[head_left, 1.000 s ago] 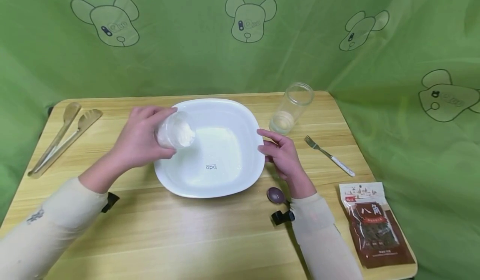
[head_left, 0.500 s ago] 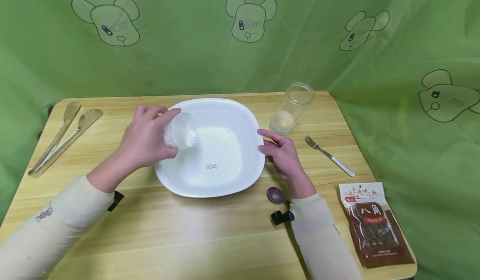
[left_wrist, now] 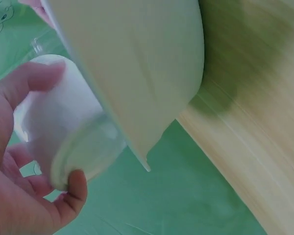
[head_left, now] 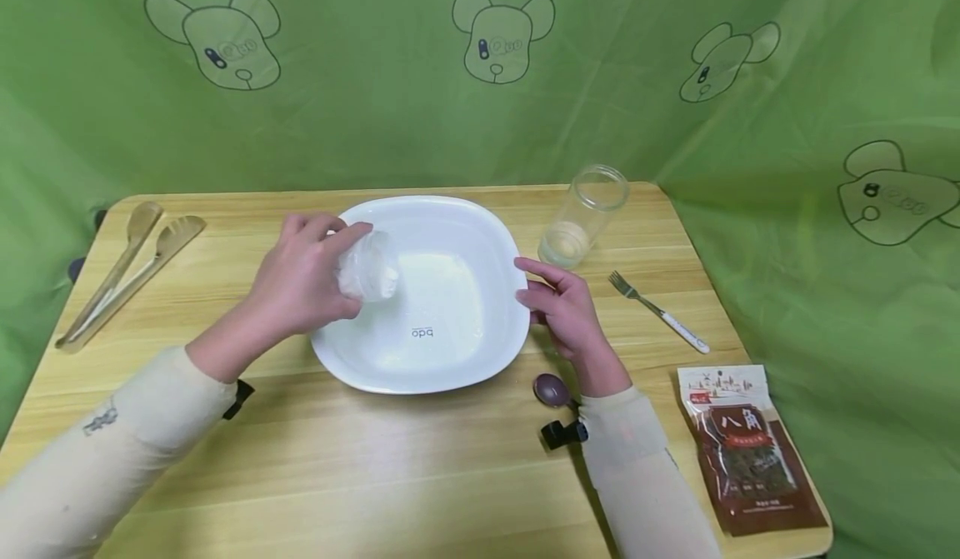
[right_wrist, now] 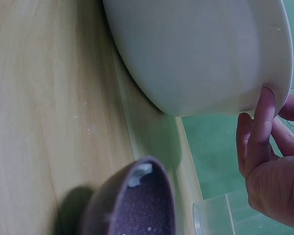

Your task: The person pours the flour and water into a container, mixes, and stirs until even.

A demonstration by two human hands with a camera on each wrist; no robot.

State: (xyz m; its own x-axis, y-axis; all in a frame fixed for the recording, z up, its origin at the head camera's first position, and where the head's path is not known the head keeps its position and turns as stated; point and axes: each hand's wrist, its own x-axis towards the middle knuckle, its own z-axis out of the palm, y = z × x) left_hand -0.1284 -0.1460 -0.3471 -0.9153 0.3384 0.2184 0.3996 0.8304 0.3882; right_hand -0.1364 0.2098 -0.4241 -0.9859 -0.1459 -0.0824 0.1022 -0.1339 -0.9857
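Observation:
My left hand (head_left: 296, 280) grips a clear jar (left_wrist: 63, 112) of white powder, fingers and thumb around its sides. The jar hangs tipped over the left side of a white oval basin (head_left: 450, 351), mouth toward the basin's middle. White powder (head_left: 389, 281) sits at the jar's mouth. At the basin's right rim is my right hand (head_left: 566, 313), which holds the edge with fingertips; the right wrist view shows one finger pressed on the outer wall (right_wrist: 201, 63) and another at the rim. The basin stands on the wooden table (head_left: 360, 476).
A tall glass jar (head_left: 581, 217) with a little pale content stands behind the right hand. A fork (head_left: 660, 313) and a brown packet (head_left: 753, 451) lie at right. Near the right wrist is a purple spoon (head_left: 552, 391) with white residue. Wooden tongs (head_left: 123, 280) lie far left.
My left hand has moved slightly right with the jar and tipped it further over the basin; the powder has shifted toward its mouth. The right hand has stayed at the rim.

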